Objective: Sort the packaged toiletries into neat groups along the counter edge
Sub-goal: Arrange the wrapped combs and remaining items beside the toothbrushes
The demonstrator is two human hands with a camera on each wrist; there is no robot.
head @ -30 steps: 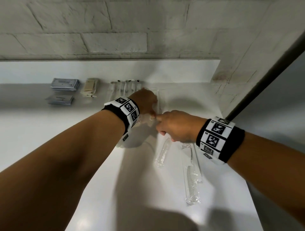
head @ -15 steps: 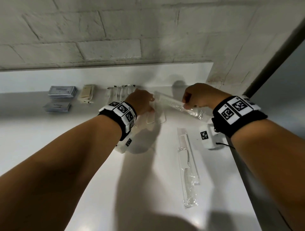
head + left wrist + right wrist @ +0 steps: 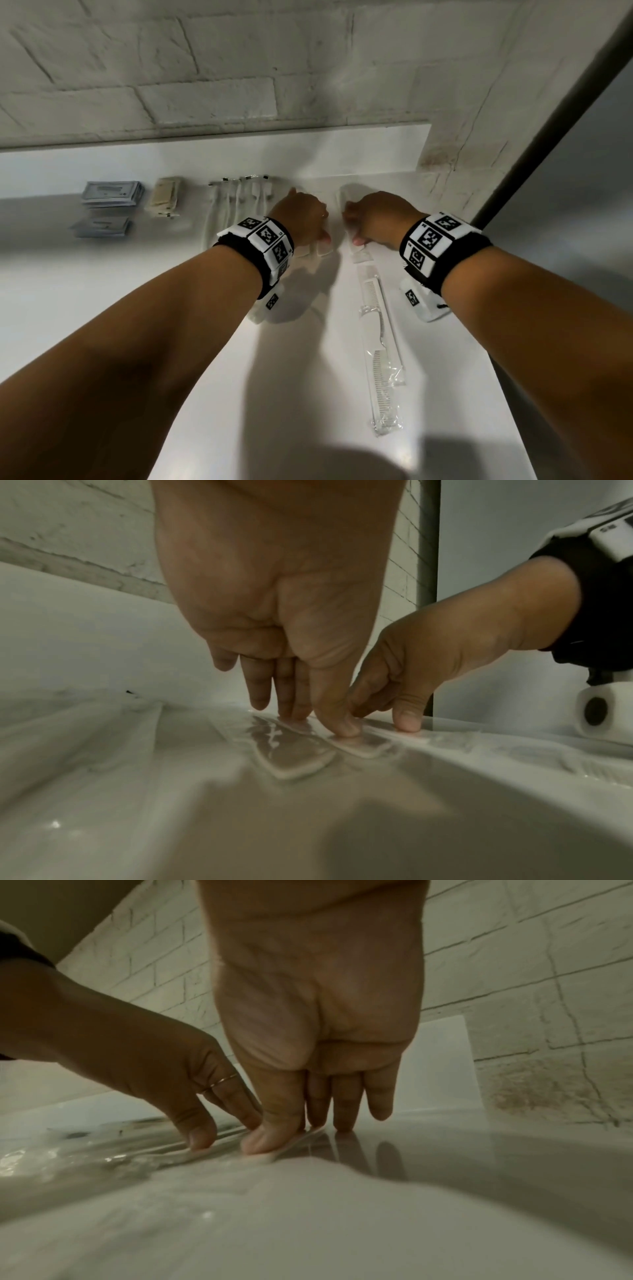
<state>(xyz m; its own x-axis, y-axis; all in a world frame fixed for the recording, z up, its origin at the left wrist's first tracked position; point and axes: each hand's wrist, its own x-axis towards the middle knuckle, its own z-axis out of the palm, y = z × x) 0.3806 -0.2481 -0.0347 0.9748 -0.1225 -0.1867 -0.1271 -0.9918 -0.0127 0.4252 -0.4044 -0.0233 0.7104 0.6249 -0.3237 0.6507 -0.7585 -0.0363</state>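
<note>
Grey packets (image 3: 111, 193), a beige packet (image 3: 163, 198) and wrapped toothbrushes (image 3: 239, 195) are lying in groups along the back of the white counter (image 3: 102, 308), and two wrapped combs (image 3: 380, 346) are lying nearer, right of the arms; the packets' print is too blurred to read. The left hand (image 3: 303, 219) and right hand (image 3: 380, 217), fingers straight, are pressing clear comb packets (image 3: 301, 748) flat against the counter beside the toothbrushes.

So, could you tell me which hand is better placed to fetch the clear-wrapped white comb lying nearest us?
Right, probably. The clear-wrapped white comb lies beside the right forearm, below the right hand; the left hand presses down wrapped packets.
</note>
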